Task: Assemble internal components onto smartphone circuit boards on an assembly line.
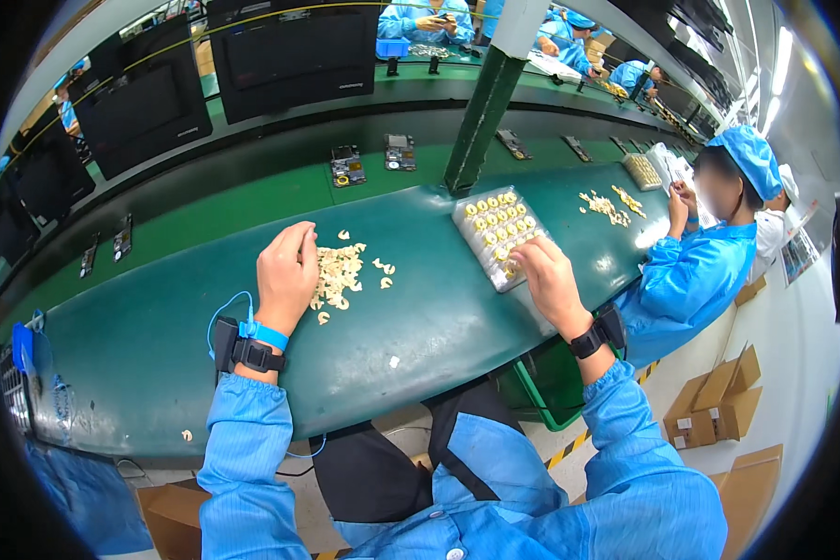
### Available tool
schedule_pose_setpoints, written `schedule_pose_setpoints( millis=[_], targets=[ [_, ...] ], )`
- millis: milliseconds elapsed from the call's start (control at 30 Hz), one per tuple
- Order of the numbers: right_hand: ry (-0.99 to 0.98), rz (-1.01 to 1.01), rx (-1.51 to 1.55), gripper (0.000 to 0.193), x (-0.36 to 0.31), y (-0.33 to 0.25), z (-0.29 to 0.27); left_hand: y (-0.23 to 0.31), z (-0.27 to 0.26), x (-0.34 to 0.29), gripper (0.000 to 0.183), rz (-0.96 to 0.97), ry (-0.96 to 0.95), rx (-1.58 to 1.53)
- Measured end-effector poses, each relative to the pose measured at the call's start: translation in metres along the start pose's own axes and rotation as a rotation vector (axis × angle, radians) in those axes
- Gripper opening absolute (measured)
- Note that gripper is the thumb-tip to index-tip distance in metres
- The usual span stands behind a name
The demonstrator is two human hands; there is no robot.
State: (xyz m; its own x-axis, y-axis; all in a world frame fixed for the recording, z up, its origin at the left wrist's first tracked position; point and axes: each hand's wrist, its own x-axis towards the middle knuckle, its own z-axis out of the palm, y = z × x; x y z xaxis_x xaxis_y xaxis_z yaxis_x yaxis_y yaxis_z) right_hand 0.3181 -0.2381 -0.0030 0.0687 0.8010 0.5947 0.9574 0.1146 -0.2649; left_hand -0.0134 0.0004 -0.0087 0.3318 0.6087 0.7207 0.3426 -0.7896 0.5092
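Note:
My left hand (pixel 287 273) rests at the left edge of a loose pile of small cream-coloured, curved pieces (pixel 341 273). Its fingers are curled together, and whatever they may hold is hidden. Over the near right part of a clear plastic tray (pixel 497 265) is my right hand (pixel 549 280), with thumb and fingers bent close together at the pockets. Rows of round, yellowish parts (pixel 495 219) sit in that tray. What the right fingertips pinch, if anything, is too small to make out. Each wrist wears a black strapped device; a blue band with a cord circles the left one.
Circuit boards (pixel 348 166) lie along the green strip behind the table (pixel 411 327). A green post (pixel 485 117) rises beyond the tray. At right, a co-worker in blue (pixel 700 271) works near another tray (pixel 641 173) and loose pieces. A green bin (pixel 546 397) stands below the edge.

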Motion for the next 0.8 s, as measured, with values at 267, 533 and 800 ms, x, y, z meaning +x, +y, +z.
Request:
schedule_pose_setpoints(
  millis=[267, 533, 800],
  targets=[
    [-0.145, 0.187, 0.597, 0.012, 0.108, -0.096, 0.054, 0.028, 0.009, -0.006, 0.014, -0.131, -0.097, -0.374],
    [-0.244, 0.027, 0.724, 0.018, 0.167, -0.132, 0.113, 0.017, 0.004, 0.0, 0.016, -0.373, -0.032, -0.739],
    [-0.206, 0.121, 1.241, 0.022, 0.15, -0.126, 0.154, 0.011, -0.003, 0.006, 0.018, -0.518, 0.004, -0.831]
  ],
)
